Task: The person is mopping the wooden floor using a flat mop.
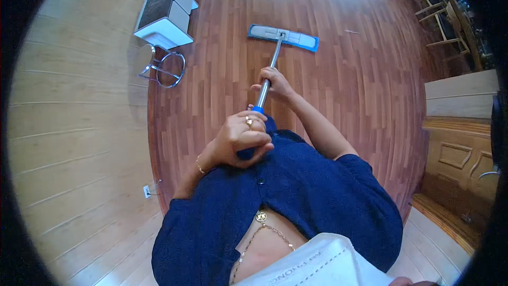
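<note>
A home room: wooden floor [222,90], panelled wall [79,127], wooden chairs [439,16].

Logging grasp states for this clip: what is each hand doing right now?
Left hand: closed around the top of the mop handle.
Right hand: closed on the mop handle, lower down.

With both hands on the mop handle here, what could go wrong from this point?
1. The mop head lies not far from the chrome wire stand and the white unit; a leftward sweep might knock them.
2. The left hand covers the handle's top end close to the body, so a hard push could jab the torso.
</note>
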### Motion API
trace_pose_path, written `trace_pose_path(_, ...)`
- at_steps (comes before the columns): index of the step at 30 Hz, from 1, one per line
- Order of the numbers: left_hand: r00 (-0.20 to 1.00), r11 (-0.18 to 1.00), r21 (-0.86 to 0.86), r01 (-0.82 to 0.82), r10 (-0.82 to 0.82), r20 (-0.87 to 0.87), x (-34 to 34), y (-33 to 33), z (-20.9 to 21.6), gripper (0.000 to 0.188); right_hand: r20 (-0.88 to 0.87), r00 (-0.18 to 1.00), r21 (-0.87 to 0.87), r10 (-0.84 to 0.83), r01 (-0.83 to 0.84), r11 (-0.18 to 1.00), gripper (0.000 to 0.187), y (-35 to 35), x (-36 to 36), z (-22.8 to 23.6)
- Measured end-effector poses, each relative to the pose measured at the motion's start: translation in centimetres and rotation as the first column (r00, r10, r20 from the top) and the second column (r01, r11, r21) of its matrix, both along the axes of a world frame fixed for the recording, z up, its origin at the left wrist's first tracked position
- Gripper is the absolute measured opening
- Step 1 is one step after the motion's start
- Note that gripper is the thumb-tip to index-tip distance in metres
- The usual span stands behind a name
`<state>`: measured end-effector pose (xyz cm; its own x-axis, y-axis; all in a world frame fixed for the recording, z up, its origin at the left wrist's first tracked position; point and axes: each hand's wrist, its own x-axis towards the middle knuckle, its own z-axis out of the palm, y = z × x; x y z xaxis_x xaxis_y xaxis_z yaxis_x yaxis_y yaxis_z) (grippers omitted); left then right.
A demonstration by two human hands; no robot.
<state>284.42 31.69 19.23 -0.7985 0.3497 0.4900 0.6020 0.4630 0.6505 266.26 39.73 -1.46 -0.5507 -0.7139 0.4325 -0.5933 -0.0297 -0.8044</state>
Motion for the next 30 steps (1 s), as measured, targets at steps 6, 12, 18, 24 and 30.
trace_pose_path(6, 0.996, 0.996, 0.014, 0.093, -0.093, 0.014, -5.6, -2.0, -0.6, 0.014, -0.004, 1.000, 0.002, -0.005, 0.005, 1.000, 0.028, -1.7, -5.6, -1.7)
trace_pose_path(12, 0.998, 0.997, -0.045, 0.066, -0.067, -0.020, -10.8, -5.4, -4.8, 0.013, -0.146, 0.987, 0.275, -0.063, 0.102, 0.956, 0.026, -4.9, -12.2, -4.0)
trace_pose_path(18, 0.993, 0.994, 0.028, 0.108, -0.109, 0.041, -11.6, -15.5, 2.1, 0.011, -0.267, 0.961, 0.237, -0.067, 0.132, 0.962, 0.035, -13.6, -11.7, 2.1)
trace_pose_path(24, 0.990, 0.982, 0.129, 0.140, -0.140, -0.007, -7.6, -19.9, 10.8, 0.015, -0.116, 0.978, 0.251, 0.175, -0.141, 0.958, 0.041, -18.7, -5.3, 8.8)
trace_pose_path(30, 0.966, 0.969, -0.035, 0.243, -0.245, -0.084, -5.9, -18.1, 12.3, 0.022, -0.156, 0.943, -0.060, 0.293, -0.306, 0.950, 0.027, -19.4, -2.5, 8.1)
